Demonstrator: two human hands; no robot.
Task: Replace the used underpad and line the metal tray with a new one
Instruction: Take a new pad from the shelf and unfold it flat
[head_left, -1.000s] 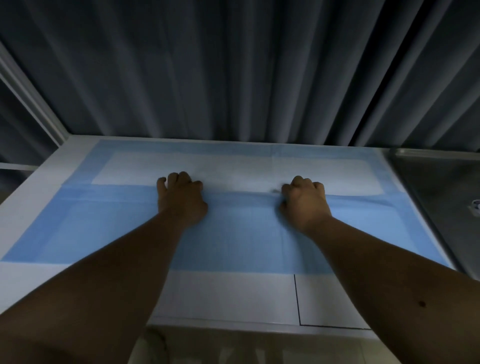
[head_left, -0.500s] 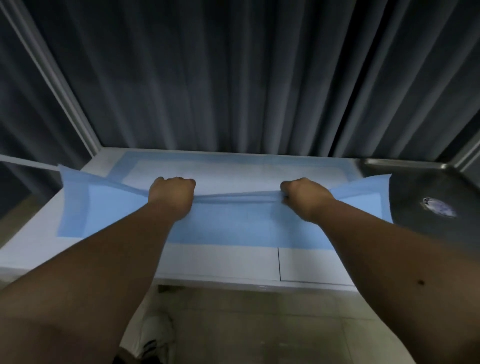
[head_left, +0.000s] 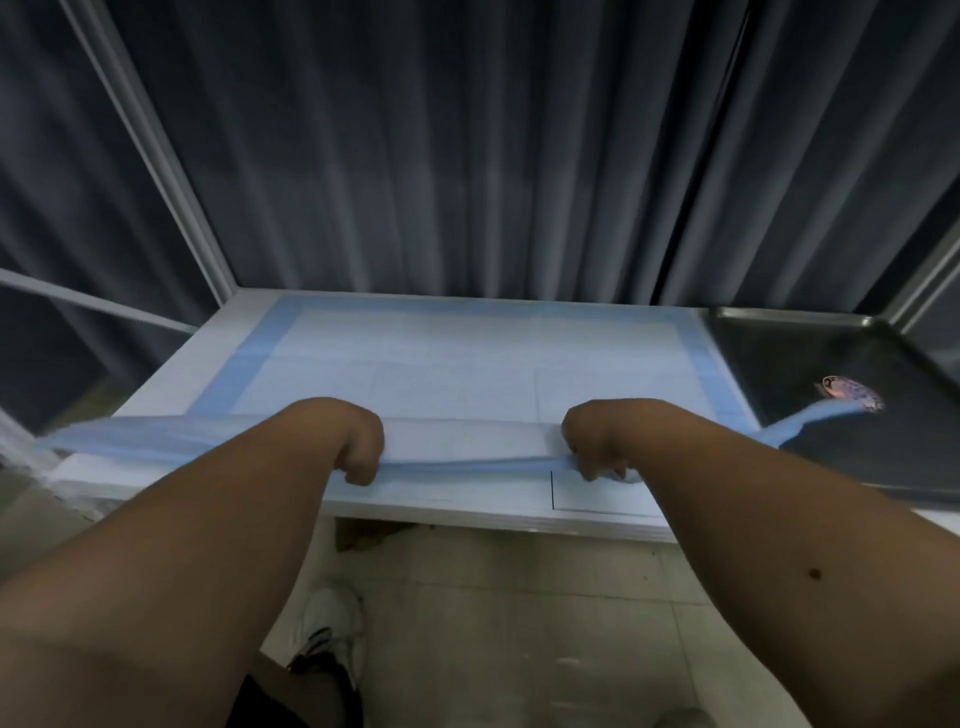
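A blue-and-white underpad (head_left: 467, 374) lies spread over the white table (head_left: 613, 514). Its near edge (head_left: 467, 449) is lifted off the table and stretched into a blurred band between my two hands. My left hand (head_left: 358, 441) grips that edge with curled fingers near the table's front. My right hand (head_left: 592, 447) grips the same edge further right. The band's ends flap past the table's left side and over the metal tray (head_left: 779, 353) at the right. The tray is dark, bare metal with a small sticker (head_left: 849, 392) on its floor.
Dark pleated curtains (head_left: 467, 156) hang close behind the table. A white frame post (head_left: 156, 156) runs diagonally at the left. Below the table edge are a tiled floor (head_left: 519, 623) and my white shoe (head_left: 327, 634).
Both hands have pulled the pad's gripped edge back from mid-table to the front edge, lifting it. The white padded face is uncovered behind. The view has pulled back.
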